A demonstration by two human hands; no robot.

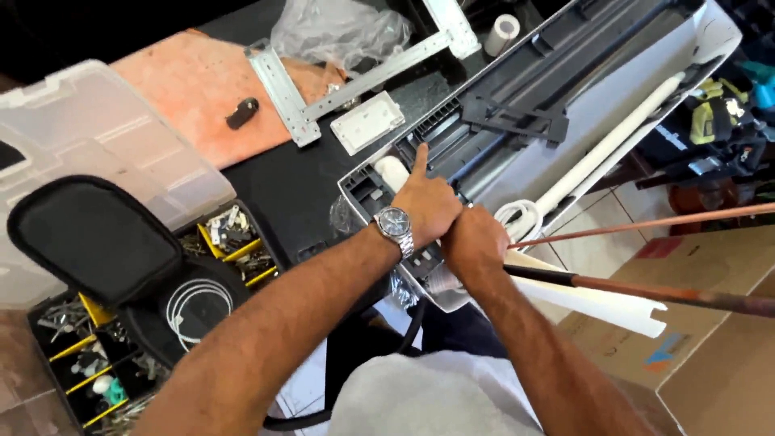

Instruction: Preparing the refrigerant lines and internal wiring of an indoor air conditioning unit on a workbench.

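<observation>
1. Lying slantwise across the dark table: a long grey-and-white air-conditioner unit, back side up, one end overhanging the table edge toward the camera.
2. Open at far left: a clear-lidded organiser case, yellow-divided trays full of screws and small fittings, a black pouch resting on top.
3. Spread at the top: an orange cloth, with a metal mounting bracket and a crumpled plastic bag beside it.
4. Running out to the right from the unit's near end: two copper pipes, the lower one partly sleeved in black, a white foam sleeve just beneath.
5. Pressed down on the unit's near corner: left hand, wristwatch on, forefinger pointing up, remaining fingers curled against the casing, holding nothing loose.
6. Right beside it, touching: right hand, fingers closed tight around the pipes where they meet the unit.
7. Small extras: white plate near the bracket, tape roll at top.
</observation>
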